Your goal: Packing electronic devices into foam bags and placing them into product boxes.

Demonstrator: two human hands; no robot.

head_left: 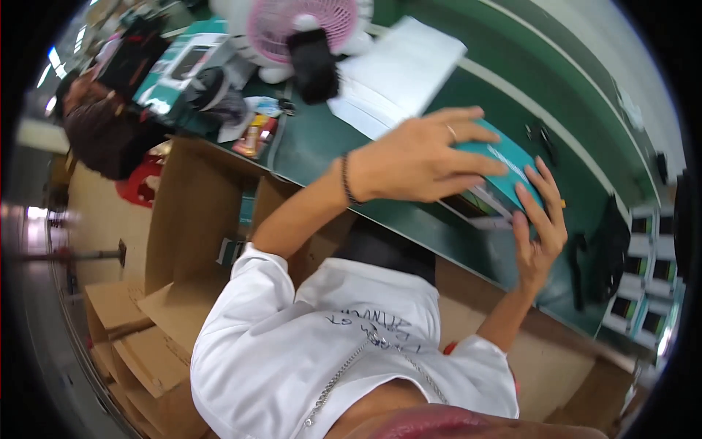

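Observation:
A small teal retail carton with light printing on top is held over the green tabletop at the right of centre. Across its left end reaches my left hand, fingers stretched over the teal top, a ring on one finger. My right hand grips the opposite end, with fingertips on the top edge and the thumb against the side. The carton's near side shows a dark and pale printed panel. Its underside and part of its left end are hidden from view.
White papers lie beyond my left hand, near a pink and white fan and a black pouch. A large open cardboard box stands at the table's left edge. Several cartons are stacked at right. Another person is at far left.

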